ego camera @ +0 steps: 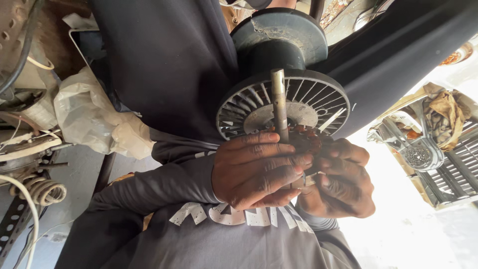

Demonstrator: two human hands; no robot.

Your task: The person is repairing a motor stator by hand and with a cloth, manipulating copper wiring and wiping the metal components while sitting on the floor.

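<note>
Far left of the hands: a crumpled whitish plastic bag [94, 117], and below it a coil of pale cable [42, 191] near a perforated metal strip [11, 226]. All well apart from the hands.

Centre: the left hand [259, 169] comes in from a grey long sleeve [149, 192] and is curled closed, fingers [271, 149] stacked and wrapped across the front of a round dark metal motor part with radial slotted fins [298, 102]. Fingertips reach the foot of a dull steel shaft [279, 102], which rises straight up just above this hand. Copper-coloured windings [306, 139] show right at the fingertips.

Above the hands, behind the finned disc, sits a dark grey round housing [279, 37], touching the disc.

Right hand [341, 182] sits just beside the left, touching it, fingers bent inward and closed against the lower right edge of the finned part. A small pale thin piece [306, 180] shows between the two hands; cannot tell which hand pinches it.

Far right of the hands: an off-white appliance casing with slatted grilles [460, 167], a brownish rag [448, 114] draped on top.
</note>
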